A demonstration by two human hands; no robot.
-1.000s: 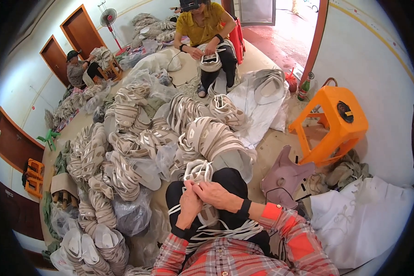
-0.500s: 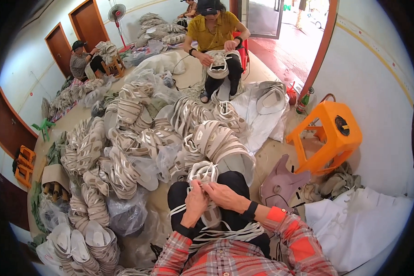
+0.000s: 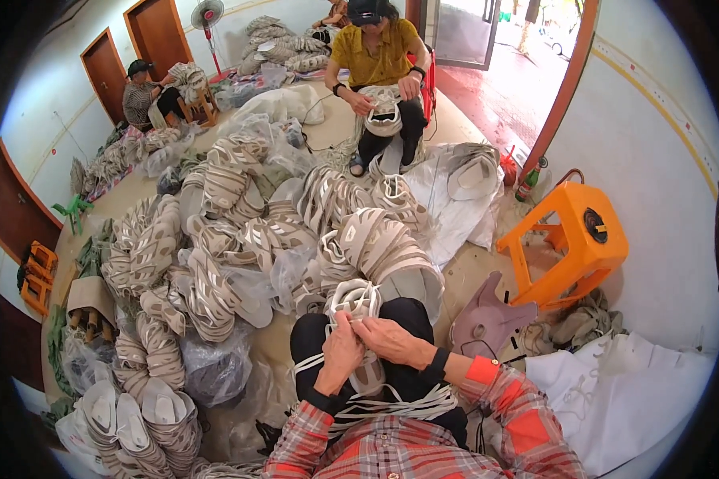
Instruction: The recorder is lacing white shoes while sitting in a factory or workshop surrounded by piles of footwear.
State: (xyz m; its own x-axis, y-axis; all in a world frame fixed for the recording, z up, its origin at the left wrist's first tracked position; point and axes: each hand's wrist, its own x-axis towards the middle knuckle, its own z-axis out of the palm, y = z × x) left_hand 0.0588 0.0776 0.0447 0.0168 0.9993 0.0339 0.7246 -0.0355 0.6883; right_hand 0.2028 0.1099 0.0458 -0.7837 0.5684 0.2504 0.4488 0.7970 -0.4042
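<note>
A pale beige shoe upper [image 3: 355, 297] lies on the lap between the 2 knees, its opening just beyond the hands and another part showing below them. The left hand [image 3: 342, 350] and right hand [image 3: 390, 342] come together over its middle, fingertips nearly touching; whether they grip it or a lace, I cannot tell. White laces [image 3: 407, 405] lie across the lap. Past the knees sits a stack of uppers [image 3: 383, 243]; an orange stool [image 3: 575, 243] stands to the right.

1 held upper [image 3: 355, 298], 3 co-wkrs [image 3: 373, 60], 1 fan [image 3: 207, 13], 1 grn btl. [image 3: 527, 184]
</note>
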